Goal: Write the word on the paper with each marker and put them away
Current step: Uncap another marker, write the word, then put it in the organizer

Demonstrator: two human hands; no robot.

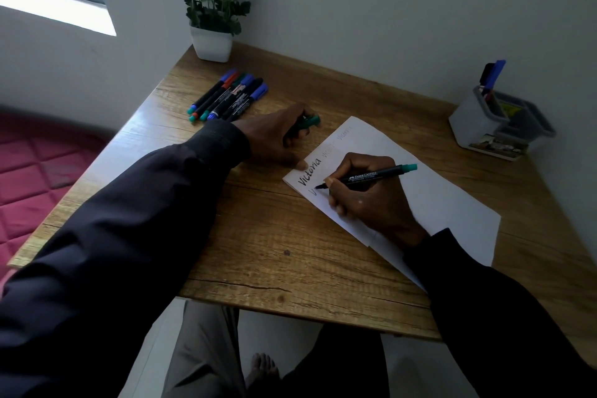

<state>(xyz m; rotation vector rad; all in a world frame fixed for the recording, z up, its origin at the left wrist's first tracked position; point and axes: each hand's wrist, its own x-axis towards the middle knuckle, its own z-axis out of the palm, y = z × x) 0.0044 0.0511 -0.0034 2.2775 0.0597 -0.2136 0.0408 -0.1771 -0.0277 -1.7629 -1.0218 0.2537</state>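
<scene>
The spare markers (226, 95) lie in a bundle at the far left of the table (290, 268), long axes parallel, beyond the left hand (277, 136). That hand is curled around a teal cap (308, 122), with its thumb pinning the paper (420, 197) at the corner. The right hand (368, 197) grips the teal marker (365, 176) in a writing pinch; its tip touches the sheet below "Victoria", barrel slanting up to the right. The next letters run rightward from the tip. The holder (497, 126) stands far right, nearer the right hand.
</scene>
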